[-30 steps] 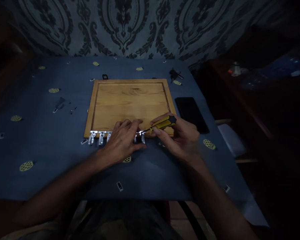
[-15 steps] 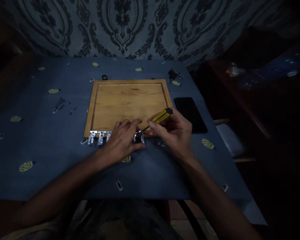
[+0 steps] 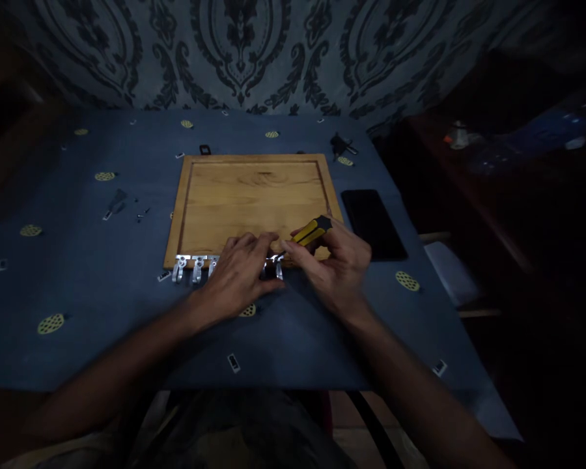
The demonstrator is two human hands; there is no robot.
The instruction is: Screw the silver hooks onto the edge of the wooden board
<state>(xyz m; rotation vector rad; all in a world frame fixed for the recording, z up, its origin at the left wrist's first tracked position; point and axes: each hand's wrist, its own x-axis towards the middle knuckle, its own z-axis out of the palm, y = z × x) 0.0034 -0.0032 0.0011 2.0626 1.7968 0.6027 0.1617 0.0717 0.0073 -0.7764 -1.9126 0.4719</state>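
Note:
A wooden board (image 3: pixel 254 202) with a grooved border lies on the table. Along its near edge runs a metal hook rail (image 3: pixel 198 263) with several silvery hooks. My left hand (image 3: pixel 241 267) lies over the middle of the rail, covering part of it. Its fingers bend onto the board and its thumb sticks out on the near side, holding the rail against the edge. In my right hand (image 3: pixel 339 267) is a yellow-and-black screwdriver (image 3: pixel 311 230), slanting down to the rail's right end. The tip meets the rail beside a hook; any screw under it is too small to make out.
Small screws (image 3: pixel 142 213) lie on the blue patterned tablecloth (image 3: pixel 102 273) left of the board. A black phone or tablet (image 3: pixel 374 225) sits to its right. Behind the board are a dark clip-like object (image 3: pixel 342 144) and a small black frame (image 3: pixel 204 150).
My right hand and the screwdriver have shifted slightly left and down, with the handle closer to the rail. My left hand has stayed in place on the rail.

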